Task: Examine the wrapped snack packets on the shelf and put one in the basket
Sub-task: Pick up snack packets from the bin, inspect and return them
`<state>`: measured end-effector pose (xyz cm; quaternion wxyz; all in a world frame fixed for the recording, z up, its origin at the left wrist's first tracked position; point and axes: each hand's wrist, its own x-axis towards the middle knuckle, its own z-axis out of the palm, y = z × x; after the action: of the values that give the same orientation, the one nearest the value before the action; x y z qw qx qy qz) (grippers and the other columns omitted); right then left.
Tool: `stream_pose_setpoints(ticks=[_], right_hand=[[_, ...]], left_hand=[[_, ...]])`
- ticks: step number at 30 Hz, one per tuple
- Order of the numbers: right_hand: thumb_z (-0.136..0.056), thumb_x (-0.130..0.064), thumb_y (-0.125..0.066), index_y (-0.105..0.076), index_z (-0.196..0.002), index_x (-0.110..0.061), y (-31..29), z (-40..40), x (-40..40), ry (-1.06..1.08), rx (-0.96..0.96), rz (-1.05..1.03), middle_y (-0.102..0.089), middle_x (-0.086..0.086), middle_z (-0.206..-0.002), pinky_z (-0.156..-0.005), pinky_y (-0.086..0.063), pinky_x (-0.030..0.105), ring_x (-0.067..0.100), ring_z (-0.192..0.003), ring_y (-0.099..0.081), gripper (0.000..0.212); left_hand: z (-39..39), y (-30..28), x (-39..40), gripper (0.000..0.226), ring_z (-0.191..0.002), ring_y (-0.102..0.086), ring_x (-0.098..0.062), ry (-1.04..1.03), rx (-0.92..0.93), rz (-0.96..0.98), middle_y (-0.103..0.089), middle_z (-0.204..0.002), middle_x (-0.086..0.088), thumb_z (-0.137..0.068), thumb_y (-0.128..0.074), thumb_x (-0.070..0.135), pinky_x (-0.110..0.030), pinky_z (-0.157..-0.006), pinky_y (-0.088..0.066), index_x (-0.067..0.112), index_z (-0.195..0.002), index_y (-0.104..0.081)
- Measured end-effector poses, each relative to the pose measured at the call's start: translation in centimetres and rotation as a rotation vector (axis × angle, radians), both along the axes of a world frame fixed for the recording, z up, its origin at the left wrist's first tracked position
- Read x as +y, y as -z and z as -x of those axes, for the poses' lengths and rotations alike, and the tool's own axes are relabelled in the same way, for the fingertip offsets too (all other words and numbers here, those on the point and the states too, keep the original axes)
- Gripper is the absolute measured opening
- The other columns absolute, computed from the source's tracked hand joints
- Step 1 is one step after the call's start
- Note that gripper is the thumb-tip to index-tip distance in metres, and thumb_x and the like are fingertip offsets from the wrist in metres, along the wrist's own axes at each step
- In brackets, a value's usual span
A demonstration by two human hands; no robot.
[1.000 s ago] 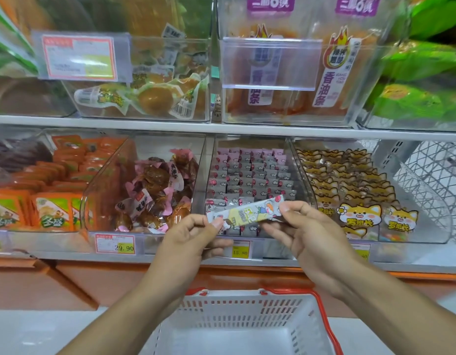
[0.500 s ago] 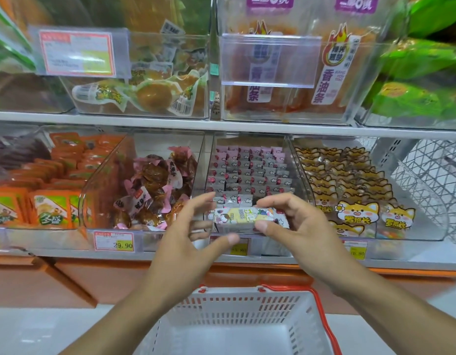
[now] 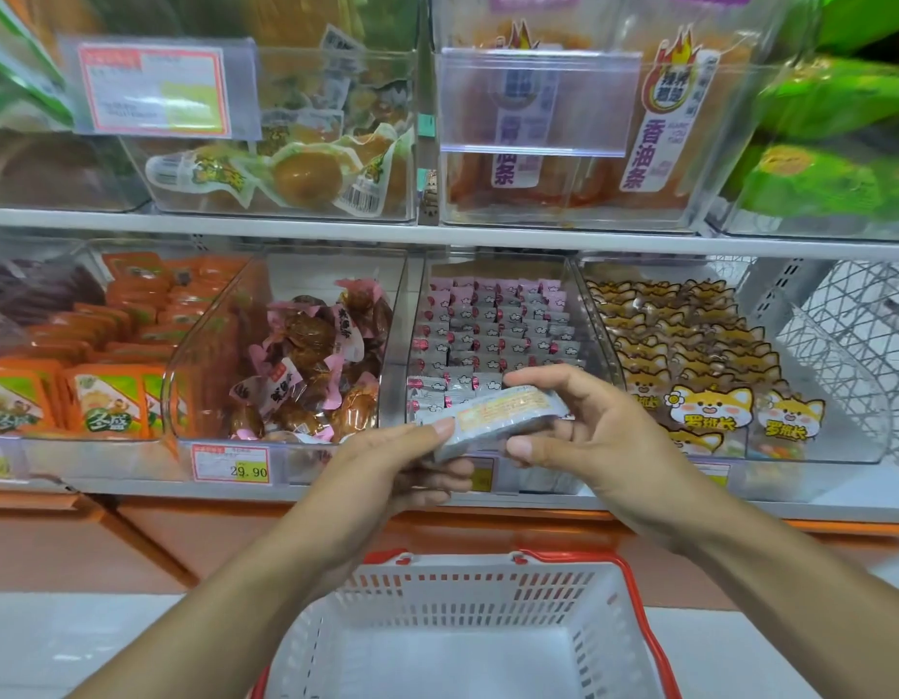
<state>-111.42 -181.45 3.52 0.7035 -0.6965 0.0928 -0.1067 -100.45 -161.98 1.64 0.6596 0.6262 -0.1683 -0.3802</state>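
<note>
Two hands, left hand (image 3: 386, 466) and right hand (image 3: 603, 446), one held snack packet (image 3: 492, 421), one basket (image 3: 467, 592), two shelf tiers

Both forearms reach forward from the near edge, angling in toward each other. The left hand (image 3: 386, 471) has its back up, its thumb on top of the snack packet (image 3: 492, 421) and its fingers curled beneath the packet's left end. The right hand (image 3: 603, 436) pinches the right end, fingers over the far side, thumb on the near side.
</note>
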Motion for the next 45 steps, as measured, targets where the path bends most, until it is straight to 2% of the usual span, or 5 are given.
stream_pose_setpoints(ticks=[10, 19, 31, 37, 45], right_hand=[[-0.074, -0.038, -0.08, -0.072, -0.111, -0.007, 0.8, -0.6, 0.1, 0.133, 0.125, -0.079, -0.074, 0.018, -0.089, -0.073, -0.06, 0.028, 0.024, -0.077, -0.073, 0.048], [-0.079, -0.03, -0.074, -0.082, -0.088, -0.014, 0.9, -0.9, -0.1, 0.148, 0.128, -0.353, -0.071, 0.009, -0.081, -0.071, -0.059, 0.021, 0.017, -0.077, -0.071, 0.021], [-0.082, -0.012, -0.076, -0.069, -0.11, -0.008, 0.3, -1.2, -0.9, 0.278, -0.052, -0.232, -0.077, 0.009, -0.106, -0.087, -0.061, 0.03, 0.026, -0.103, -0.073, 0.03], [-0.083, -0.014, -0.082, -0.063, -0.091, -0.031, -0.7, -2.2, -3.5, 0.558, -0.192, 0.404, -0.073, -0.023, -0.09, -0.071, -0.055, 0.013, -0.003, -0.082, -0.069, 0.027], [-0.09, -0.033, -0.075, -0.061, -0.099, -0.034, 0.8, -4.0, -3.8, 0.388, 0.04, 0.963, -0.06, -0.017, -0.089, -0.073, -0.051, 0.035, 0.014, -0.088, -0.06, 0.017]], left_hand=[[0.0, 0.7, -0.3, 0.046, -0.1, -0.075, -0.023, -0.128, -0.197, 0.128, -0.077, -0.11, -0.004, -0.069, -0.085, 0.053, -0.027, -0.084, -0.06, 0.033, -0.109, -0.075], [0.3, 1.0, -1.1, 0.041, -0.091, -0.077, -0.022, -0.148, -0.116, 0.05, -0.08, -0.1, -0.005, -0.071, -0.069, 0.063, -0.017, -0.07, -0.057, 0.038, -0.101, -0.079], [0.2, 1.8, -1.6, 0.027, -0.096, -0.076, -0.02, -0.121, -0.235, -0.002, -0.079, -0.102, 0.004, -0.082, -0.07, 0.044, -0.022, -0.078, -0.06, 0.03, -0.103, -0.077], [1.1, 2.7, -1.3, 0.039, -0.135, -0.033, 0.012, -0.005, -1.157, -0.368, -0.047, -0.137, 0.035, -0.091, -0.062, 0.052, -0.022, -0.115, -0.024, 0.044, -0.128, -0.06], [1.5, 3.9, -1.5, 0.075, -0.148, 0.02, 0.009, 0.188, -1.22, -0.546, 0.002, -0.165, 0.03, -0.094, -0.06, 0.056, -0.02, -0.115, 0.016, 0.047, -0.156, -0.019]])
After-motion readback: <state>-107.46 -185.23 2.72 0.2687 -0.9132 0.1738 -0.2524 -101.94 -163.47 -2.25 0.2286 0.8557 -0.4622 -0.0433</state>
